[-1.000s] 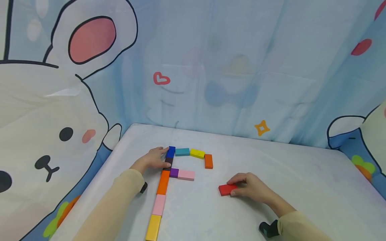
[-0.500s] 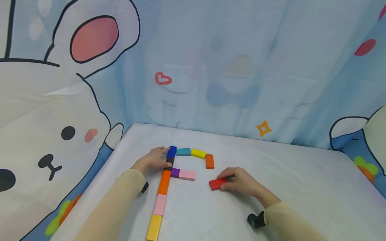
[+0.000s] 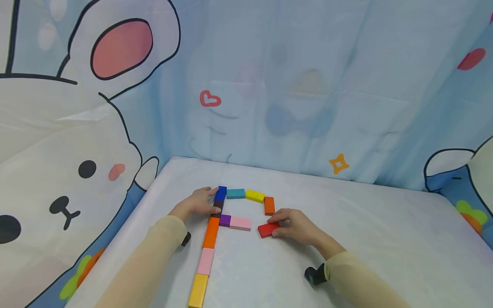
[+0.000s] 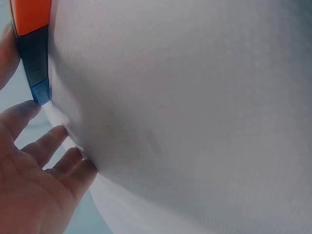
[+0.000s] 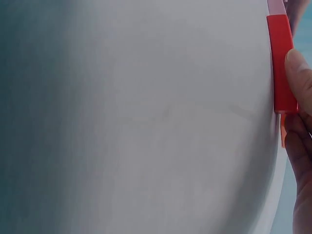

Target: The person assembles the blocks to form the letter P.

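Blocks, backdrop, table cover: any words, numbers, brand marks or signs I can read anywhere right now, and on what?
None: no readable words, letters, numbers or brand marks in any view.
The blocks are plain colours without print.
The backdrop carries only drawings: a rabbit, a heart, a star.

A flat red rectangular wooden block (image 5: 282,63) lies on the pale grey worktop (image 5: 146,122) at the right edge, with fingers (image 5: 300,78) pressed against its side.
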The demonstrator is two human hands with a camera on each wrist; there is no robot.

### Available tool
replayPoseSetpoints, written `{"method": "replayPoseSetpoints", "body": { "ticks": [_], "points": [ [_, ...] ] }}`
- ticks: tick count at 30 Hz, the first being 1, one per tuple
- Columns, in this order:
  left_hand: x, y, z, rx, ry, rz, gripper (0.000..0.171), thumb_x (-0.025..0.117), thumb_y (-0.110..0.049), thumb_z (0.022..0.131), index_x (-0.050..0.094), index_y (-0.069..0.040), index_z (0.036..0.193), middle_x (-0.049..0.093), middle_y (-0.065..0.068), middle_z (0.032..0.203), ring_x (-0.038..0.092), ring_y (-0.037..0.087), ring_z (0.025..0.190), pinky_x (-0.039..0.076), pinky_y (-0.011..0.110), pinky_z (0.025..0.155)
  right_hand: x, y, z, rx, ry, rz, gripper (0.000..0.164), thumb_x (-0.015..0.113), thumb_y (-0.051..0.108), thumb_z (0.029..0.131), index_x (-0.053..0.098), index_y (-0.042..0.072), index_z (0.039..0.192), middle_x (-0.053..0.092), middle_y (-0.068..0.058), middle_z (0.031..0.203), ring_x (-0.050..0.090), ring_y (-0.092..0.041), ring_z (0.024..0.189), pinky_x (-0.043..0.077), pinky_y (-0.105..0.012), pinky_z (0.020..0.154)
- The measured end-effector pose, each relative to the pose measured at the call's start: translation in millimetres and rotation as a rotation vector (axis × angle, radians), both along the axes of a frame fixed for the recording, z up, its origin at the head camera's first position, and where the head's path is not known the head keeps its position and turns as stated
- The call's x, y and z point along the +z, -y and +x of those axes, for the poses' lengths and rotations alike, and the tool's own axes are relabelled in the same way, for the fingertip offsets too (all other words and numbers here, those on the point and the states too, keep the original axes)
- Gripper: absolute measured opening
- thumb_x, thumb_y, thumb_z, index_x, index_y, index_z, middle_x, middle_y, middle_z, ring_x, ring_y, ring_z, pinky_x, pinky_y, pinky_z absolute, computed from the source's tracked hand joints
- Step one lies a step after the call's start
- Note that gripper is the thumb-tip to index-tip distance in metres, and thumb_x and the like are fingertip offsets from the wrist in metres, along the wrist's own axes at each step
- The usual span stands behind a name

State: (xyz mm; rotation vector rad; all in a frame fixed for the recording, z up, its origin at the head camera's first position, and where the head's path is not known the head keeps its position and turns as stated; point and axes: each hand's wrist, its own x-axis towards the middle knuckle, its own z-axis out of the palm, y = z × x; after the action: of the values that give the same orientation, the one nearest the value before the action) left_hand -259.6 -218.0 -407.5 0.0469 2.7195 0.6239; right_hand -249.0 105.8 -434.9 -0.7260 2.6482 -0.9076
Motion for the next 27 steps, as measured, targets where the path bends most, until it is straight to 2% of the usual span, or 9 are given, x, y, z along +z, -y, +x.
{"method": "replayPoseSetpoints", "body": {
  "ticks": [5, 14, 27],
  "points": [
    [0.0, 0, -0.2, 0.002, 0.001, 0.001, 0.077, 0.070, -0.033, 0.097, 0.031, -0.019, 0.162, 0.029, 0.019, 0.167, 0.028, 0.040, 0.154, 0.030, 0.059, 0.123, 1.1, 7, -0.6, 0.012, -0.035, 0.024, 0.034, 0.084, 0.018, 0.085, 0.078, 0.018, 0.118, 0.072, -0.003, 0.121, 0.061, -0.026, 0.119, 0.054, -0.052, 0.103],
    [0.7, 0, 0.1, 0.005, 0.001, -0.010, 0.077, 0.070, -0.033, 0.096, 0.031, -0.018, 0.162, 0.029, 0.019, 0.167, 0.028, 0.039, 0.154, 0.030, 0.059, 0.123, 3.3, 16, -2.9, -0.020, -0.062, 0.062, 0.033, 0.083, 0.016, 0.085, 0.079, 0.020, 0.118, 0.070, -0.004, 0.121, 0.059, -0.023, 0.116, 0.058, -0.045, 0.098],
    [3.5, -2, 1.5, 0.005, 0.005, -0.003, 0.078, 0.070, -0.032, 0.097, 0.031, -0.018, 0.162, 0.028, 0.018, 0.167, 0.028, 0.039, 0.154, 0.030, 0.058, 0.123, 7.7, 22, -8.8, 0.015, -0.099, 0.066, 0.030, 0.083, 0.014, 0.085, 0.080, 0.018, 0.115, 0.071, -0.003, 0.118, 0.059, -0.023, 0.115, 0.056, -0.047, 0.100]
  ]
}}
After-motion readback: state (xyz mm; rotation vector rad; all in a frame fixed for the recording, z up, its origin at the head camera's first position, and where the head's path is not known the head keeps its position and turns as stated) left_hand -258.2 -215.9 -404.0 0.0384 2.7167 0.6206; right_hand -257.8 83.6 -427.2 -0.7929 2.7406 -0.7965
